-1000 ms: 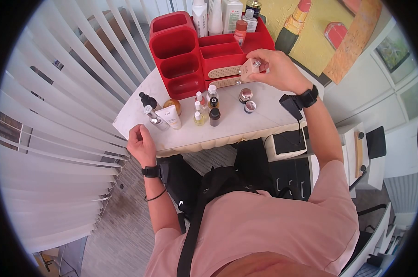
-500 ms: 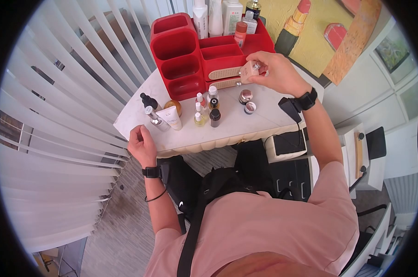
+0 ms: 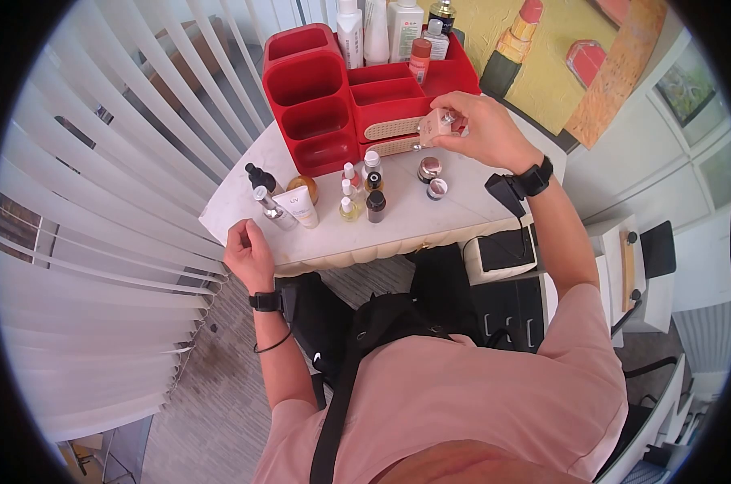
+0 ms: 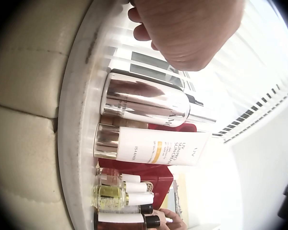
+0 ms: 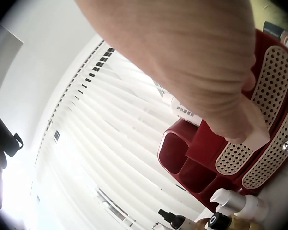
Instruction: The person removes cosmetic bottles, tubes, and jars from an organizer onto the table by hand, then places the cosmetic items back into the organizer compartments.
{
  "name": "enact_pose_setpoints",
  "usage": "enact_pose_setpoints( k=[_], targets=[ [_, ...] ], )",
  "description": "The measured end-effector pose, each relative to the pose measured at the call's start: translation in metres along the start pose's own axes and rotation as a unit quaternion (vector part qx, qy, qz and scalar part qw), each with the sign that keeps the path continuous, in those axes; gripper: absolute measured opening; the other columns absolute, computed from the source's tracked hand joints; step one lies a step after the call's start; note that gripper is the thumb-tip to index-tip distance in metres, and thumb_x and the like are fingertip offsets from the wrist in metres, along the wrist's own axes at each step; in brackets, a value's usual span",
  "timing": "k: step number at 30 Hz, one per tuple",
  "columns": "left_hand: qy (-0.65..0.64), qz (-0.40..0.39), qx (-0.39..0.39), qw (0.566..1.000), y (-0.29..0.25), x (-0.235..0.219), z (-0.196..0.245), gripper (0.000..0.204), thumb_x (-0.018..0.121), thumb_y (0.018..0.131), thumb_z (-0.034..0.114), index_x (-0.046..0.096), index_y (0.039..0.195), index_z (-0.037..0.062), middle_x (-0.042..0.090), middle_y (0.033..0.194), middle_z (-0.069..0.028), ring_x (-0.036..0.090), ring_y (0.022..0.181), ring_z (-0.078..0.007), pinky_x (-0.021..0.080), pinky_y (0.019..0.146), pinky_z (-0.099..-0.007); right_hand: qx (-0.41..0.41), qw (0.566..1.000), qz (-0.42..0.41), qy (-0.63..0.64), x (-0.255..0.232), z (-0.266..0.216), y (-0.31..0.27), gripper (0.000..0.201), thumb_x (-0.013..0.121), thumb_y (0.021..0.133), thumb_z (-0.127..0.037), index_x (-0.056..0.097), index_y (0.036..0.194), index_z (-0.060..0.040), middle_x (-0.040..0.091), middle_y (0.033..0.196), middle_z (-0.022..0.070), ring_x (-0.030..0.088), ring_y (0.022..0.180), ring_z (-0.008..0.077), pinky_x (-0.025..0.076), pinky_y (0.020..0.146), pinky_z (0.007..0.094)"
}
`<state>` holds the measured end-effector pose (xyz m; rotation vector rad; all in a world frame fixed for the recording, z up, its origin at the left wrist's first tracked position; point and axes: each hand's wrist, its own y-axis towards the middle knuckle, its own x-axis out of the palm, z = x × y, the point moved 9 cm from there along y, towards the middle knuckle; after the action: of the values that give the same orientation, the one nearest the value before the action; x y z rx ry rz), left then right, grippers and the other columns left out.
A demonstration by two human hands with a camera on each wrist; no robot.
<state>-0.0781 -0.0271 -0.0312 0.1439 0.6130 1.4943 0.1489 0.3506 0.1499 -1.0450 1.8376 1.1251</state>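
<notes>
The right hand point(image 3: 491, 129) pinches a small pink square bottle point(image 3: 436, 127) between thumb and fingers, in front of the perforated drawer fronts of a red organizer point(image 3: 391, 98). In the right wrist view the pink bottle point(image 5: 254, 125) is partly hidden by the hand point(image 5: 192, 62). At the table's left edge the left hand point(image 3: 249, 253) rests with curled fingers and holds nothing. Beside it stand a silver pump bottle point(image 3: 273, 210) and a white UV tube point(image 3: 299, 206), seen closer in the left wrist view as a silver bottle point(image 4: 144, 99) and tube point(image 4: 156, 146).
Several small bottles point(image 3: 348, 206) stand mid-table, with two small jars point(image 3: 430, 168) to their right. Tall bottles point(image 3: 350, 34) fill the organizer's back part. A yellow painting point(image 3: 543, 73) leans behind at the right, and white blinds point(image 3: 131, 161) hang at the left.
The right hand and the pink bottle have shifted very slightly. The left hand stays in place.
</notes>
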Motion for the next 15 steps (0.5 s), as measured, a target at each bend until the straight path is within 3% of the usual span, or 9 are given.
enact_pose_setpoints(
  k=[15],
  targets=[
    [0.007,0.005,0.009,1.000,0.0003,0.0000,-0.0002,0.020,0.068,0.102,0.018,0.074,0.102,-0.0007,0.072,0.076,-0.0049,0.063,0.069,-0.0096,0.052,0.067,-0.0288,-0.004,1.000,0.005,0.003,0.0008,0.0024,-0.0014,0.050,0.088,0.081,-0.020,0.068,0.123,-0.0028,0.074,0.108,0.0137,0.072,0.092,0.0276,0.058,0.085,0.0367]
  ],
)
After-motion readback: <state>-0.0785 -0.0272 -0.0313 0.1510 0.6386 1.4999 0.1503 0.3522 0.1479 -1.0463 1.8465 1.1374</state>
